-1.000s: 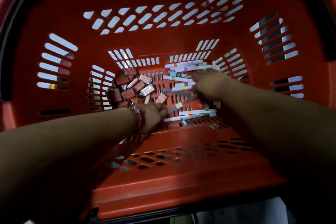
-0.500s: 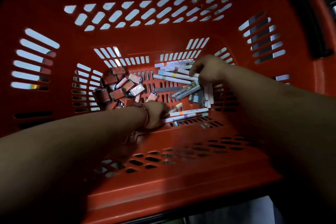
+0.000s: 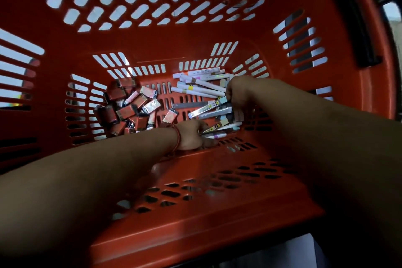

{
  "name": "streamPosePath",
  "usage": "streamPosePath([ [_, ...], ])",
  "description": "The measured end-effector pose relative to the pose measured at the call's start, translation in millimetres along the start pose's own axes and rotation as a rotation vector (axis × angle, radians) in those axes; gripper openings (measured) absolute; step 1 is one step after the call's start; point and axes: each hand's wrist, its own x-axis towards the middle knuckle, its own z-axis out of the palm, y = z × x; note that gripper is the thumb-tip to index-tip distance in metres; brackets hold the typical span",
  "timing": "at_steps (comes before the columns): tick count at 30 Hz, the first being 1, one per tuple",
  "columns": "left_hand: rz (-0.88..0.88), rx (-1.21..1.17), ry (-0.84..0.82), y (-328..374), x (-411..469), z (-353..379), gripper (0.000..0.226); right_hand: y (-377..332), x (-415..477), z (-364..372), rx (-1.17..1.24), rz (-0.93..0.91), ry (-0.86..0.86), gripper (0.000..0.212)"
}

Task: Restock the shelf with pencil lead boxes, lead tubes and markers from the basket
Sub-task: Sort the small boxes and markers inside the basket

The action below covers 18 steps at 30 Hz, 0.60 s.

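Observation:
Both my arms reach down into a red slotted basket (image 3: 195, 39). On its floor at the left lies a heap of small red pencil lead boxes (image 3: 128, 107). White markers (image 3: 200, 87) with coloured bands lie at the back right. My right hand (image 3: 241, 93) grips a bundle of flat lead tubes (image 3: 212, 111) by their right ends. My left hand (image 3: 192, 135), with a red band at the wrist, lies near the front wall, its fingers curled on lead tubes and a marker (image 3: 219, 129) there.
The basket's near wall (image 3: 206, 213) rises below my forearms. A black handle (image 3: 356, 28) lies along the right rim. Pale floor shows through the slots and at the bottom right corner (image 3: 291, 252).
My right hand has gathered more lead tubes into its grip and drawn them slightly forward. My left hand has stayed by the front wall, closing on the tubes there. The view moved closer.

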Motion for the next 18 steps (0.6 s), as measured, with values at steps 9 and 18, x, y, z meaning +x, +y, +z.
streamPosePath([
  [9, 0.072, 0.434, -0.005, 14, 3, -8, 0.036, -2, 14, 1, -0.041, -0.115, 0.317, 0.029],
  [18, 0.139, 0.730, 0.279, 9, 7, -35, 0.042, 1, 23, 4, 0.046, -0.150, 0.466, 0.038],
])
